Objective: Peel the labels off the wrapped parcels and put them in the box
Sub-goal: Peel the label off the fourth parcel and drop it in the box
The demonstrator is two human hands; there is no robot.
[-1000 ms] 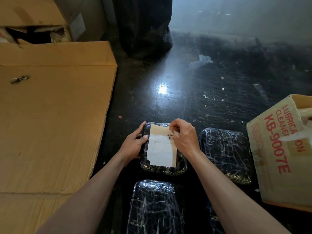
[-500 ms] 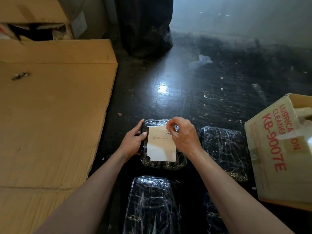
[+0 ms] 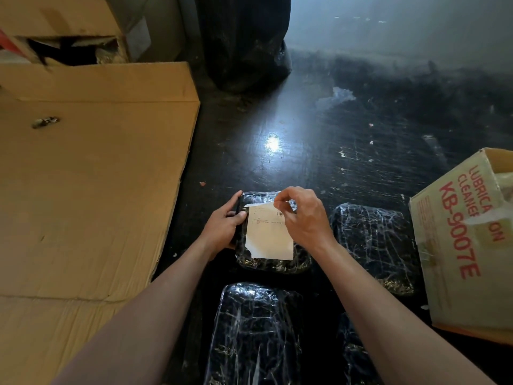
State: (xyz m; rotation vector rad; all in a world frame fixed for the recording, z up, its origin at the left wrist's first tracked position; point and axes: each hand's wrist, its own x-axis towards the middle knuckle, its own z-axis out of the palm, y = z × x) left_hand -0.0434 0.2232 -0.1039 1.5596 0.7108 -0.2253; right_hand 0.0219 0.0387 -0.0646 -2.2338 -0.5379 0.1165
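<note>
Four wrapped parcels lie on the dark floor (image 3: 291, 129), all black under shiny clear film. The labelled parcel (image 3: 272, 265) is under the hands, a second parcel (image 3: 372, 240) is just to its right, a third parcel (image 3: 255, 334) is nearer the person, and a fourth parcel (image 3: 352, 359) shows only partly at the bottom edge, behind the right forearm. One white label (image 3: 268, 240) is in view, lying on top of the labelled parcel, with its lower left corner turned up a little. The left hand (image 3: 224, 226) grips that parcel's left edge, fingers wrapped round the side and the thumb lying on top beside the label. The right hand (image 3: 302, 218) has its fingers curled tight and pinches the label at its top right corner. One open box (image 3: 458, 245) with red lettering stands tilted at the right, near the second parcel. A flat cardboard sheet (image 3: 83, 190) covers the floor at left, another carton (image 3: 55, 15) sits beyond it, and a black bag (image 3: 244, 43) stands at the back.
</note>
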